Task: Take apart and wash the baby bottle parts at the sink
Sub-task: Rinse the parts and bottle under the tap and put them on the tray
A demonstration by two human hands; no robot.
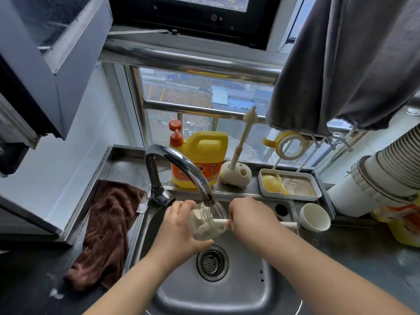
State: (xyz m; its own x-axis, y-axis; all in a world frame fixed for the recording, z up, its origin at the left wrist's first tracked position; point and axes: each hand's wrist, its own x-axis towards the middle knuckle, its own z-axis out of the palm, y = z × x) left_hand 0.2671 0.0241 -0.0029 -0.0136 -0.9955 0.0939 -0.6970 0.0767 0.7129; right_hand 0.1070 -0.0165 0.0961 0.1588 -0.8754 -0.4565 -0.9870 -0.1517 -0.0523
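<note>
hands (179, 226) scrub bottle (205, 223) over steel sink (245, 289) — window (204, 94) behind.

The single head-worn camera looks forward and steeply down, close over a stainless steel sink basin (227, 298). Its wide view reaches a barred window (193, 105) straight ahead.
</note>
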